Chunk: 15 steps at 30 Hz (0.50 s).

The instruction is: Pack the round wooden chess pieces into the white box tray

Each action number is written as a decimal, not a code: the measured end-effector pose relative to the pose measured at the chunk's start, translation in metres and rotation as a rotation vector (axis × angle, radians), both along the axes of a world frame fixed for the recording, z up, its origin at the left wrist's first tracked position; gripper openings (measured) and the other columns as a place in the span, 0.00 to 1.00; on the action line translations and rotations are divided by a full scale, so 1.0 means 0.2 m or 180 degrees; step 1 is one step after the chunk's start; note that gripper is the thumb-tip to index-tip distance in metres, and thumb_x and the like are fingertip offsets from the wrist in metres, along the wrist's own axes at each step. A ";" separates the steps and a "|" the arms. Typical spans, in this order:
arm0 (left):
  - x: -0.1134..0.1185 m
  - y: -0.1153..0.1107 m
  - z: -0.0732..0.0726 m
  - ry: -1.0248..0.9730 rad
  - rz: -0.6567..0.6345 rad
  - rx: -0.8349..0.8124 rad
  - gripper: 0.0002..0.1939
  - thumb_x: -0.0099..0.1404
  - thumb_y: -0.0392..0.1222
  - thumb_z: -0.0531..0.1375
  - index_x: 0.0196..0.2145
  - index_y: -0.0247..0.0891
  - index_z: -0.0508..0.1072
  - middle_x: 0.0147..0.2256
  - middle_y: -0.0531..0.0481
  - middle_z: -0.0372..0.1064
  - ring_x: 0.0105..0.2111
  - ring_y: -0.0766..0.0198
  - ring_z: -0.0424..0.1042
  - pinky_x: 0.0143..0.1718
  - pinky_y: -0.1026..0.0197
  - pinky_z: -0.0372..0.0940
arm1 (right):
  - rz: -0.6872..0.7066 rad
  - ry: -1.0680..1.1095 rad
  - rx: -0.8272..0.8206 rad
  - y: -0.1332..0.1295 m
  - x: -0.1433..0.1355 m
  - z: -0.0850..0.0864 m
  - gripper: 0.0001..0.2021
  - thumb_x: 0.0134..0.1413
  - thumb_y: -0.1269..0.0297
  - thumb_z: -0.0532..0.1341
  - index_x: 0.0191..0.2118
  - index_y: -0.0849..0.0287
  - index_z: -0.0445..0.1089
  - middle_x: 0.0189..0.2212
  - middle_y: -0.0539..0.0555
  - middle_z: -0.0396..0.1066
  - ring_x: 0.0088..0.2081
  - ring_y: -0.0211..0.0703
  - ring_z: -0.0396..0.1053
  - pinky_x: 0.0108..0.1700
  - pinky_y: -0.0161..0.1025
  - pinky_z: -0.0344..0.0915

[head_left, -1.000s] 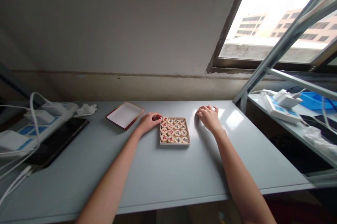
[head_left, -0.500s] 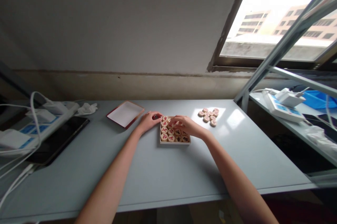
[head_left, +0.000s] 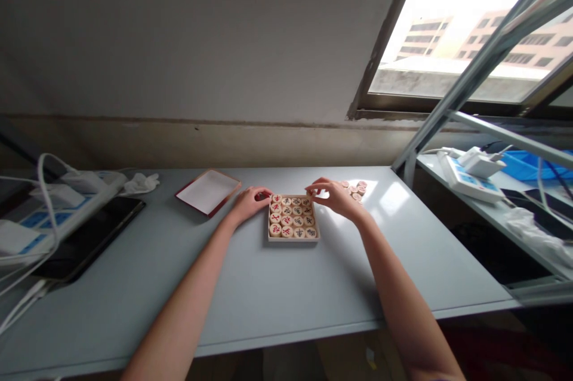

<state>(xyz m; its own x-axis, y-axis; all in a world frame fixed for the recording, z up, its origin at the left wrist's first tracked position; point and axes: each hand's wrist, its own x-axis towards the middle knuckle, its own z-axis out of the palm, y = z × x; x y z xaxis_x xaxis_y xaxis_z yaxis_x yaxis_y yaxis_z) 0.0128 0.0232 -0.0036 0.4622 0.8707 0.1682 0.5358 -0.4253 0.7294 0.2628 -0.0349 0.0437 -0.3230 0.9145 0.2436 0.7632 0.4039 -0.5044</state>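
Note:
A shallow open box point(head_left: 293, 240) sits mid-table, holding rows of round wooden Chinese chess pieces point(head_left: 287, 220) with red or black characters. My left hand point(head_left: 249, 204) grips the box's far left corner with curved thumb and forefinger. Over the far right corner, my right hand point(head_left: 335, 197) pinches a single chess piece point(head_left: 310, 193), partly hidden by the fingers. Beyond that hand lie several loose pieces point(head_left: 359, 189) on the table, some covered by it.
An upturned box lid point(head_left: 209, 191) with a white inside lies to the left. A black phone point(head_left: 96, 237), a power strip with chargers point(head_left: 67, 199) and a crumpled tissue point(head_left: 141, 183) occupy the left side. A metal frame post point(head_left: 470, 73) rises at right.
My right hand has moved from above the middle of the box to its far right corner, uncovering the pieces inside. The left hand stays at the box. The view has shifted slightly.

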 end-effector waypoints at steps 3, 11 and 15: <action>0.00 0.00 0.00 0.0010 0.0013 0.0012 0.13 0.55 0.47 0.55 0.34 0.38 0.74 0.36 0.49 0.72 0.37 0.60 0.68 0.42 0.61 0.62 | -0.0355 -0.0708 -0.0127 -0.01 0.10 0.00 0.09 0.51 0.66 0.56 0.35 0.57 0.73 0.34 0.55 0.69 0.34 0.41 0.66 0.38 0.39 0.61; 0.00 -0.01 0.02 0.0035 0.0000 0.0027 0.13 0.56 0.47 0.55 0.34 0.38 0.74 0.36 0.49 0.72 0.37 0.59 0.68 0.42 0.61 0.61 | -0.0630 -0.1075 0.0062 -0.03 0.11 0.03 0.13 0.47 0.66 0.59 0.42 0.53 0.70 0.42 0.58 0.65 0.45 0.52 0.60 0.43 0.47 0.57; 0.00 -0.01 0.01 -0.0015 -0.0039 0.0043 0.13 0.56 0.47 0.54 0.33 0.38 0.74 0.36 0.49 0.72 0.38 0.59 0.68 0.42 0.61 0.61 | 0.0915 -0.0411 -0.0266 -0.04 -0.11 0.03 0.14 0.46 0.67 0.61 0.43 0.52 0.69 0.43 0.53 0.65 0.45 0.45 0.61 0.47 0.41 0.58</action>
